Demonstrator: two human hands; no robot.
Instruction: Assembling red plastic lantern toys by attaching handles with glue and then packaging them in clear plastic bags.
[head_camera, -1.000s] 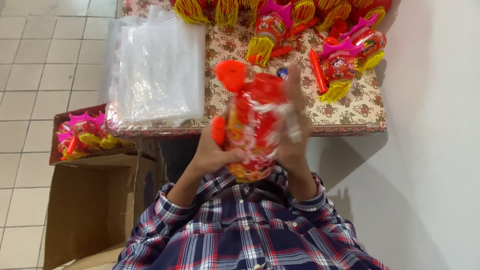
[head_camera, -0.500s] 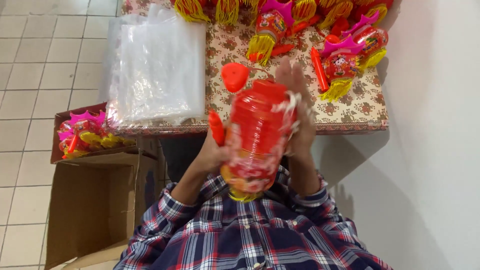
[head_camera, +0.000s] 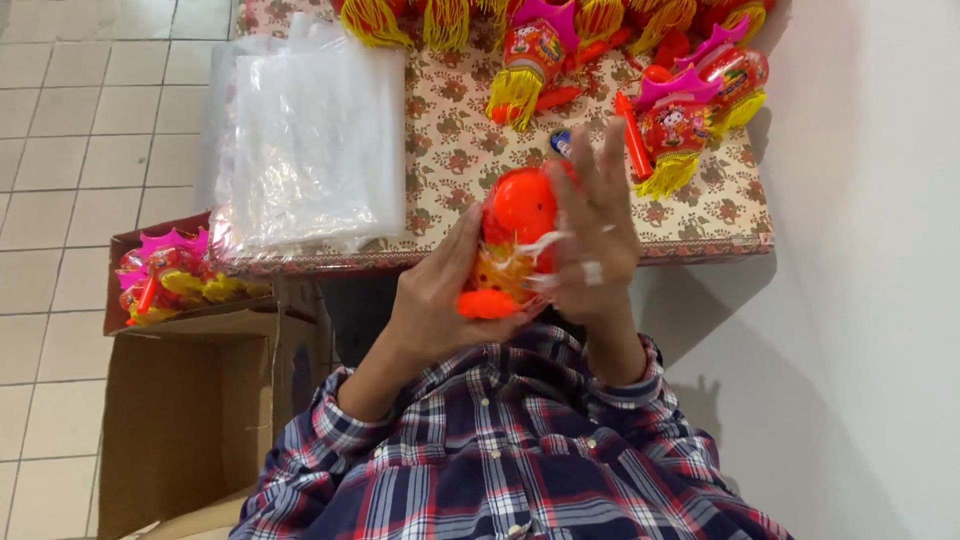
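A red-orange toy lantern (head_camera: 515, 240) with a round top is held upright in front of my chest, between both hands. My left hand (head_camera: 432, 300) cups its lower left side and orange base. My right hand (head_camera: 592, 240) presses against its right side with fingers stretched upward; a ring shows on one finger, and a white string runs across the lantern. Behind it stands a small table (head_camera: 450, 140) with a floral cloth.
A stack of clear plastic bags (head_camera: 310, 150) lies on the table's left part. Several finished lanterns (head_camera: 690, 110) with yellow tassels lie along its far and right side. A cardboard box (head_camera: 170, 275) with wrapped lanterns and a larger open box (head_camera: 190, 420) sit on the tiled floor at left.
The lantern has been turned and tipped so its round top faces the camera. My right hand's fingers have spread and risen along its side.
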